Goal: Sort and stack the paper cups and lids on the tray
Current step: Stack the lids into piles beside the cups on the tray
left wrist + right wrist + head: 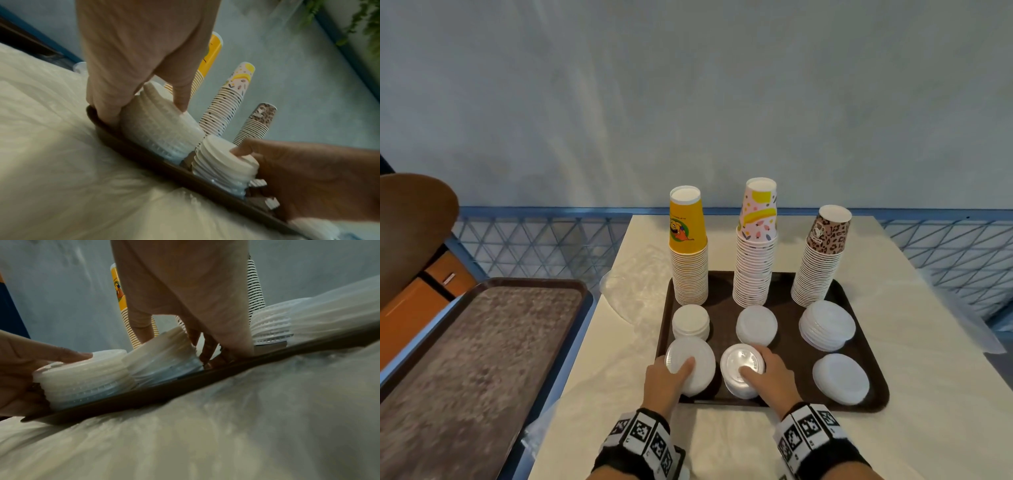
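Nearest me, my left hand (666, 378) grips the front-left stack of white plastic lids (693, 365), fingers curled round its side and the forefinger laid on top, likely to keep the leaning pile from sliding. My right hand (774, 375) clasps the front-middle stack of white lids (742, 371) the same way, thumb on top, fingers wrapped behind. Both piles sit at the near edge of the dark brown plastic tray (866, 404), with a third low lid pile (840, 378) to the right. Behind stand three more lid stacks, then tall inverted towers: yellow paper cups (687, 246), pink patterned paper cups (756, 246), leopard-print paper cups (822, 257). Sorting looks nearly finished, I judge.
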{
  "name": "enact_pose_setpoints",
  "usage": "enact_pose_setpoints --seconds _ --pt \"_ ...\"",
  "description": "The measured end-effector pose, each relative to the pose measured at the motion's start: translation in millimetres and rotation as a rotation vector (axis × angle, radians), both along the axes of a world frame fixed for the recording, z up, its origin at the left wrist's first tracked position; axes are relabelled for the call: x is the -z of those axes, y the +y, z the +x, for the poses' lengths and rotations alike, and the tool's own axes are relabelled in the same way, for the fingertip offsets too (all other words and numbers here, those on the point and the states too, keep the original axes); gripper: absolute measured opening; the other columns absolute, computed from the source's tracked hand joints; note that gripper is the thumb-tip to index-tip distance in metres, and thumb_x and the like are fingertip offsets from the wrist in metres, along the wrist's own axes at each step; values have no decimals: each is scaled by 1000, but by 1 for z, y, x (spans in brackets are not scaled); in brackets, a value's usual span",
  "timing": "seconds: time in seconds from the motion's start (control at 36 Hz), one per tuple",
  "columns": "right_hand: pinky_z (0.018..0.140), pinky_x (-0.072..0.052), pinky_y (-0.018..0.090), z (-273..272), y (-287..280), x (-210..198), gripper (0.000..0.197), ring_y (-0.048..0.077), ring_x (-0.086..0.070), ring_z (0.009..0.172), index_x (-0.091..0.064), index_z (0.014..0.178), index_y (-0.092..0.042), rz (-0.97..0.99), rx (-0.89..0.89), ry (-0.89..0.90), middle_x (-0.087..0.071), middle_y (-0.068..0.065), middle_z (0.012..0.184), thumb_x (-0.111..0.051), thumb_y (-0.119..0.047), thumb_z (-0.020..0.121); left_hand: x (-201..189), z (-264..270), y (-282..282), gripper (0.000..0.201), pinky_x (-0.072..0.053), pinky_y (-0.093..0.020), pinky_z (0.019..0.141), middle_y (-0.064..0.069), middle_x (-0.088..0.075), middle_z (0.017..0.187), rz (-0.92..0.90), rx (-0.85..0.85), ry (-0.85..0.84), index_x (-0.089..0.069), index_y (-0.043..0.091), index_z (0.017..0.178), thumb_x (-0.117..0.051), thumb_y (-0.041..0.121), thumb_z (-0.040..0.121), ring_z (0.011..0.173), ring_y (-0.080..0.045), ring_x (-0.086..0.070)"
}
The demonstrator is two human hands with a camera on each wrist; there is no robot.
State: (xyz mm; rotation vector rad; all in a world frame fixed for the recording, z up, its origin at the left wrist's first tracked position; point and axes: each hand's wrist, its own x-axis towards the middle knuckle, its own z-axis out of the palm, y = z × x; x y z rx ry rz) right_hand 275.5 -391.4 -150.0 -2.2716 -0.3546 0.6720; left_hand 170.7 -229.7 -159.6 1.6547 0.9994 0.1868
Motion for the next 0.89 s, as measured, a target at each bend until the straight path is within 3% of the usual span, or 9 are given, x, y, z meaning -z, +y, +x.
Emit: enact_pose_setpoints --seconds 0.06,0.17,0.22,0.33,0.44,0.53,0.61,0.75,0.89 --pt "109 -23 39 0 1 0 49 22 -47 121 -43 131 -23 -13 -15 -9 -51 5 130 -60 -29 86 2 0 -2 60 -47 -42 97 -11 -59 118 66 -1 29 -52 7 123 -69 43 78 112 -27 -53" --pt "108 -25 39 0 1 -1 48 22 -47 120 -43 130 -22 -28 -13 -16 -50 6 129 -60 -30 85 -4 1 -8 54 -35 -25 94 -13 -49 128 177 30 96 -47 4 129 -64 32 86 115 -20 -40" --pt "108 -25 39 0 1 -1 49 22 -47 120 -43 130 -22 -29 -11 -10 -50 6 128 -60 -30 85 -13 1 -12 61 -34 -28 100 -17 -39 137 274 -15 130 -38 2 136 -64 28 87 124 -25 -37" --pt "107 -26 39 1 -2 1 46 22 -48 117 -46 125 -22 1 26 2 -53 5 125 -63 -29 83 -40 0 -31 48 -37 -24 96 -2 -39 127 465 -55 -104 -40 11 130 -63 15 88 117 -19 -43" --pt "105 -34 39 2 -10 4 45 27 -47 114 -48 120 -21 11 103 54 -52 7 121 -66 -30 79 -48 3 -66 24 -44 -20 84 10 -49 101 323 177 -251 -44 23 111 -56 14 92 95 -9 -52" --pt "100 -39 38 4 -17 6 46 29 -47 116 -47 119 -19 12 128 93 -50 9 122 -65 -32 79 -30 12 -85 19 -39 -19 84 6 -51 102 92 284 -110 -45 21 111 -52 25 94 99 -12 -50" --pt "95 -42 35 6 -23 6 38 26 -52 111 -45 110 -21 41 129 134 -52 9 119 -65 -31 79 -16 22 -90 40 -44 -28 97 -1 -55 122 -24 327 -2 -46 13 126 -52 34 93 112 -15 -54" --pt "96 -44 34 10 -37 10 31 22 -54 109 -47 107 -22 91 85 131 -56 9 120 -65 -30 83 -15 39 -89 43 -40 -35 107 -5 -53 132 5 333 47 -40 10 134 -47 30 97 121 -22 -51" --pt "100 -45 37 13 -45 7 42 22 -52 113 -47 130 -17 111 116 84 -54 9 124 -53 -33 91 -15 50 -91 41 -41 -31 102 -9 -56 130 136 427 77 -47 8 132 -46 29 97 119 -23 -53"
